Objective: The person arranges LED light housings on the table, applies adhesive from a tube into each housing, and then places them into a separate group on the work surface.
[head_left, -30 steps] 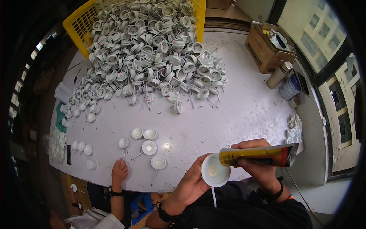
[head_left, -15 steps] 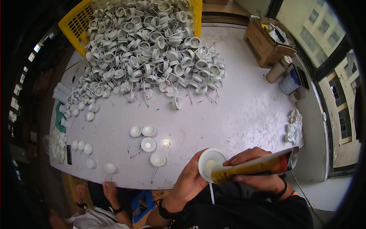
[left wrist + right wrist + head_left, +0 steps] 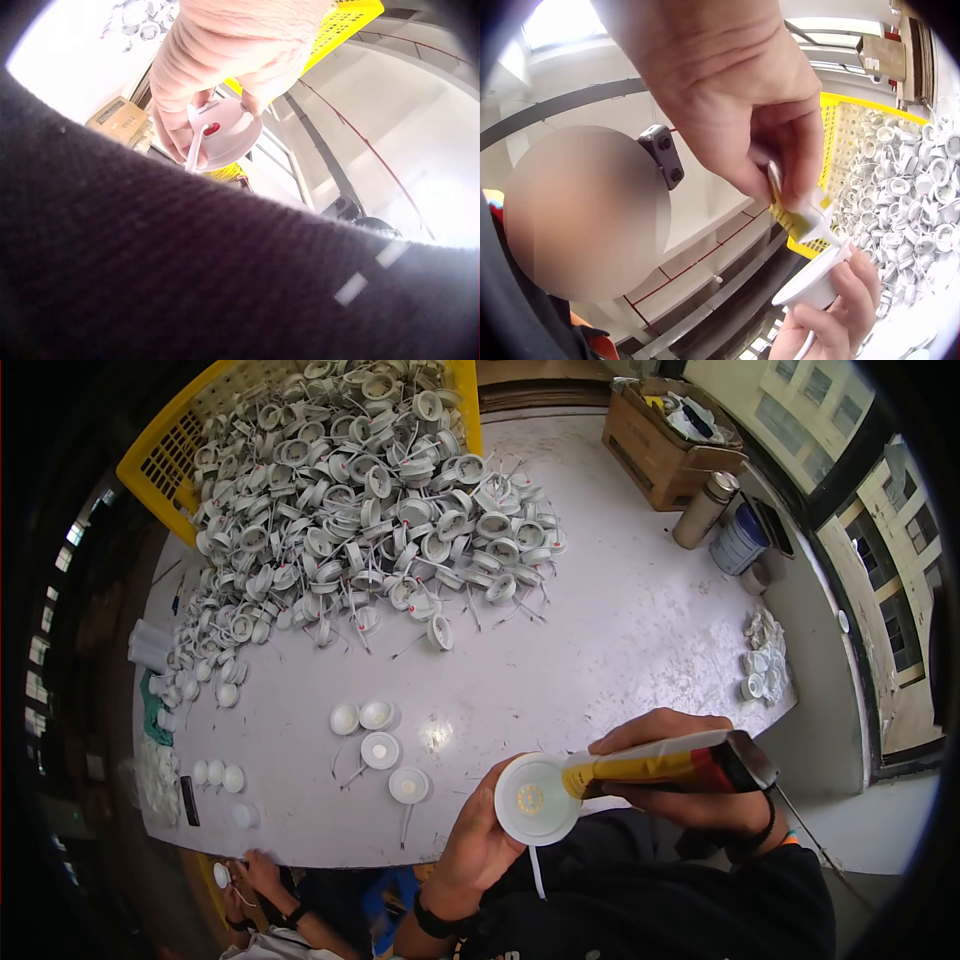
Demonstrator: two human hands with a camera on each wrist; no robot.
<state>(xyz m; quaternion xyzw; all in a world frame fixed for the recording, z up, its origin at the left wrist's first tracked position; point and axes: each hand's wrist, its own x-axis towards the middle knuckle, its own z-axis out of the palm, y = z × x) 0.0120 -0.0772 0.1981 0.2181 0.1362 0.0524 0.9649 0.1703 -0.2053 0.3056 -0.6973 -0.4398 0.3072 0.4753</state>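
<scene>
My left hand (image 3: 478,848) holds a round white lamp housing (image 3: 552,815) by its rim, its inside with a ring of yellow dots facing up and a white cable hanging below. My right hand (image 3: 690,800) grips a yellow, red and black tube (image 3: 650,766), whose front end is at the housing's right rim. In the left wrist view the fingers of the left hand (image 3: 225,56) hold the housing (image 3: 229,135) from its back. The right wrist view shows the right hand (image 3: 742,112) pinching the tube (image 3: 791,219), its white nozzle meeting the rim of the housing (image 3: 814,283).
Four white housings, one of them here (image 3: 408,786), lie left of my hands. A big pile of housings (image 3: 350,530) spills from a yellow crate (image 3: 155,470). At the right stand a carton (image 3: 660,455), a flask (image 3: 706,510) and a can (image 3: 738,542). Another person's hands (image 3: 262,874) are at the lower left.
The head view has shifted. The tube has moved from over the housing's inside to its right edge. The other person's hand has drawn a housing back off the table.
</scene>
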